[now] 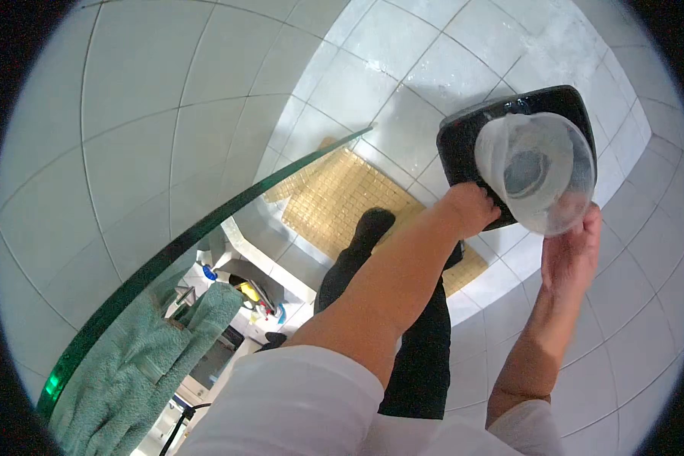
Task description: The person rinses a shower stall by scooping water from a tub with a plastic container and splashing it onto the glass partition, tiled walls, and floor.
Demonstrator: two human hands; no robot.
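My left hand [475, 208] is closed on the near left edge of a black plastic bin [460, 152], its fingers curled at the rim. The bin's surface looks wet in places. A translucent plastic container [501, 163], round-mouthed, is tilted above the bin and hides much of its inside. My right hand [572, 251] grips this container at its lower right side, with some fingers seen blurrily through the plastic. Whether there is liquid in the container I cannot tell.
Wet white floor tiles [380, 42] surround the bin. A gold mosaic-patterned mat [327, 201] lies by my dark-clothed legs [425, 349]. At left, a glass panel's green edge [205, 232] crosses the view, with a green towel [137, 372] beside it. Tiled walls [137, 106] enclose the space.
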